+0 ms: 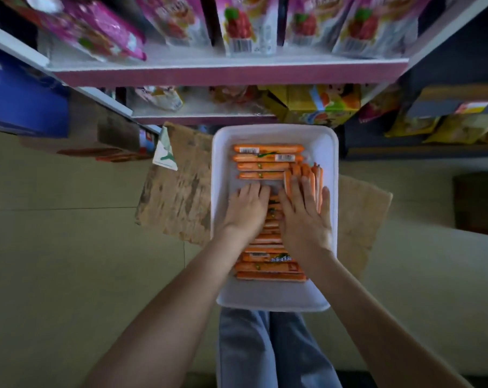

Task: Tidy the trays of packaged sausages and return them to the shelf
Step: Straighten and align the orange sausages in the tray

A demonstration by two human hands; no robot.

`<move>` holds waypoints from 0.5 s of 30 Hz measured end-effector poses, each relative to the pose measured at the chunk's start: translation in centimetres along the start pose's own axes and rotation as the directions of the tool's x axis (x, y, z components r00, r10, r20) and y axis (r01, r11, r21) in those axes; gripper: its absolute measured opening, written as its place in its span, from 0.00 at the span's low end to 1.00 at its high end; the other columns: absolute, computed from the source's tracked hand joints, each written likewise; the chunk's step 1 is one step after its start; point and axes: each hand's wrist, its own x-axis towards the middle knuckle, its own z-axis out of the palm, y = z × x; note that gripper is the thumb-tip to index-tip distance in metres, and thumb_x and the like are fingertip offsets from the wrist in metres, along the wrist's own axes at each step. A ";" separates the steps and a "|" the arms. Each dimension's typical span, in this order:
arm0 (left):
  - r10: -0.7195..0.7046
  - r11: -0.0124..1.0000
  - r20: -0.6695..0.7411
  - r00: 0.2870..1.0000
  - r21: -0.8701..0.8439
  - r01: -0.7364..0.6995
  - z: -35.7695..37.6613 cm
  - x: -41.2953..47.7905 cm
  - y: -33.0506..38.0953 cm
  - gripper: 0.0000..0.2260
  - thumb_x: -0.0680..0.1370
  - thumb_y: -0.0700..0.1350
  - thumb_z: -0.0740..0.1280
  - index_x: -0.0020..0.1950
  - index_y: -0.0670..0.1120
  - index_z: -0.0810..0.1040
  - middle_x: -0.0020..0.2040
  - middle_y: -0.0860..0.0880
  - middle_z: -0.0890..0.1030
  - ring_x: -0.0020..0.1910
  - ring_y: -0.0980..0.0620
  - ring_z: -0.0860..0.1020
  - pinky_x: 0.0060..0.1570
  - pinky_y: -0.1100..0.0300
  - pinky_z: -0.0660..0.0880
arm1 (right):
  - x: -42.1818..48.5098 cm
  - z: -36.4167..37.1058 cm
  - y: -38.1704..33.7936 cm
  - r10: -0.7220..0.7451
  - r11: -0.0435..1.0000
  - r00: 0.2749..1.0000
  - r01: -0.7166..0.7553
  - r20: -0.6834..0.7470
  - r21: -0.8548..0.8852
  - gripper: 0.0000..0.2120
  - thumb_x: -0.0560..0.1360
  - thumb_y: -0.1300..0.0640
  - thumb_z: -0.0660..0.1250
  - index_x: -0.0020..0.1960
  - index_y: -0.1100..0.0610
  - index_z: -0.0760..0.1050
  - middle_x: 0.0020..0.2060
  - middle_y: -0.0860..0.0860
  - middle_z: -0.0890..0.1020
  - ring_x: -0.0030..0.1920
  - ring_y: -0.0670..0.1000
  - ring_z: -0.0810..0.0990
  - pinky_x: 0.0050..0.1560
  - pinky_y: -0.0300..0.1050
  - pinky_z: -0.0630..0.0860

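Both hands work in the white tray (217, 163), set on cardboard (178, 197) just before the shelf (203, 119). I see the left hand (247, 205), fingers together, steadying the crosswise packaged sausages (268, 149) mid-tray. The right hand (304, 217), fingers slightly spread, presses the lengthwise sausages (307, 172) by the tray's right wall, apparently squaring them.

Pink strawberry-print pouches (245, 26) stood in a row at twelve o'clock, a yellow carton (321, 105) sat at one, a blue box (24, 102) out at ten, and worn cardboard (178, 197) lay flat on the tiled floor (69, 247) at nine.
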 end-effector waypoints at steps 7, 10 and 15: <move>-0.126 0.990 0.020 0.992 0.072 0.125 -3.4 0.6 0.2 0.17 0.78 0.39 0.58 0.67 0.44 0.68 0.63 0.41 0.68 0.63 0.40 0.67 0.61 0.49 0.67 | -0.4 1.3 -0.1 0.053 0.998 0.998 -0.052 -0.016 0.023 0.27 0.80 0.51 0.44 0.78 0.56 0.51 0.77 0.57 0.52 0.77 0.58 0.49 0.74 0.60 0.40; -0.245 0.953 -0.039 0.969 0.174 0.248 -5.3 -1.5 0.9 0.12 0.79 0.41 0.59 0.63 0.44 0.70 0.55 0.43 0.76 0.55 0.42 0.75 0.54 0.51 0.71 | -0.6 1.0 -0.2 0.049 0.997 0.999 -0.050 0.012 0.064 0.27 0.81 0.50 0.43 0.78 0.57 0.50 0.77 0.57 0.52 0.77 0.56 0.48 0.74 0.58 0.39; -0.336 0.942 0.024 0.942 0.007 0.336 -8.2 -5.1 0.9 0.10 0.82 0.44 0.56 0.61 0.42 0.68 0.53 0.43 0.77 0.52 0.43 0.77 0.44 0.53 0.70 | 0.0 -1.5 0.2 0.030 0.927 0.992 -0.074 0.125 0.368 0.30 0.81 0.49 0.50 0.79 0.55 0.42 0.78 0.53 0.44 0.76 0.51 0.36 0.75 0.55 0.36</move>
